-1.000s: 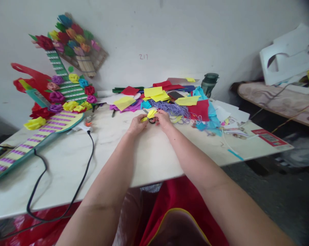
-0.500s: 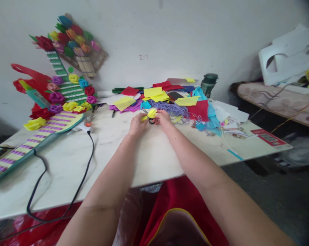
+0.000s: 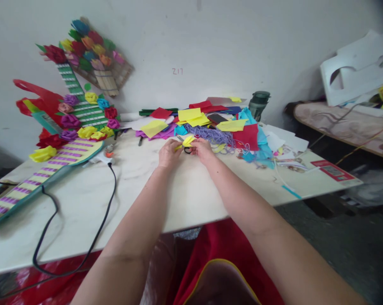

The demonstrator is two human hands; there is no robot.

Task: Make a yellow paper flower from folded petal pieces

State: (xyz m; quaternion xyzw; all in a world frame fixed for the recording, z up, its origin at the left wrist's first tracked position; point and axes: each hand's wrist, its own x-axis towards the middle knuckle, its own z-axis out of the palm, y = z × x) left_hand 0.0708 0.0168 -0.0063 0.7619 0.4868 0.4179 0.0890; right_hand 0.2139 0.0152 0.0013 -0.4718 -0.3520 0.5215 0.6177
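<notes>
Between my two hands is a small piece of yellow paper, bunched in the middle. My left hand pinches its left end. The fingers of my right hand are closed on its right end. A pair of scissors lies at the paper, its black handle loop showing below and a grey blade tip above; the paper hides the rest. Just behind my hands is a heap of purple shredded strands, with yellow paper squares lying on the pile beyond.
A glue gun with a black cord lies left of my hands. Farther left stands a decorated board with paper flowers. Red paper, blue paper and a dark bottle are at the right. The white table ends near my lap.
My left hand has shifted very slightly left and the yellow paper has turned a little between my fingers. Everything else stays where it was.
</notes>
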